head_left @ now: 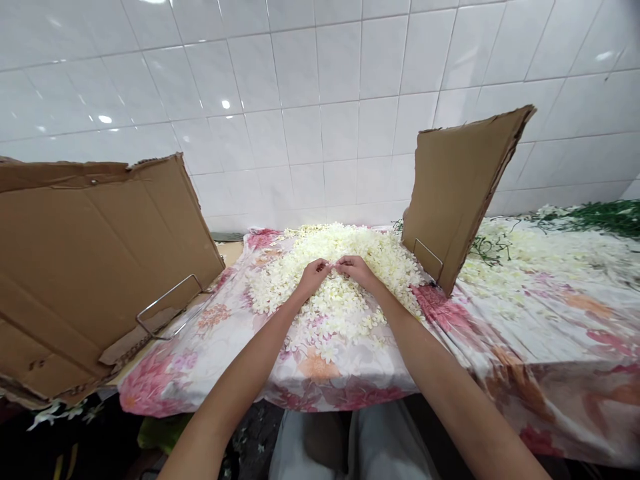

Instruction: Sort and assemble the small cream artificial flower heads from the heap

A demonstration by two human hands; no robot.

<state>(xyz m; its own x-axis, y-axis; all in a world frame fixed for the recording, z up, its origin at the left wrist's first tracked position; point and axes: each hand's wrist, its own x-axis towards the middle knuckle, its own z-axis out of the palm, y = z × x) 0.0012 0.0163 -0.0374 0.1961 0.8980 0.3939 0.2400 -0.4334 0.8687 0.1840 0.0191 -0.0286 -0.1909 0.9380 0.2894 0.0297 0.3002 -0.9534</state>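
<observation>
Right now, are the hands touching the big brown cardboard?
No, the left hand and right hand are close together over the white flowers, apart from the left cardboard and the right cardboard.

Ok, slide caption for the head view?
Left hand and right hand close together over heaped white flowers, between two cardboard panels.

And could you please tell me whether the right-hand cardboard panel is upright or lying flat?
Upright: the cardboard panel stands on edge beside the flower heap.
</observation>
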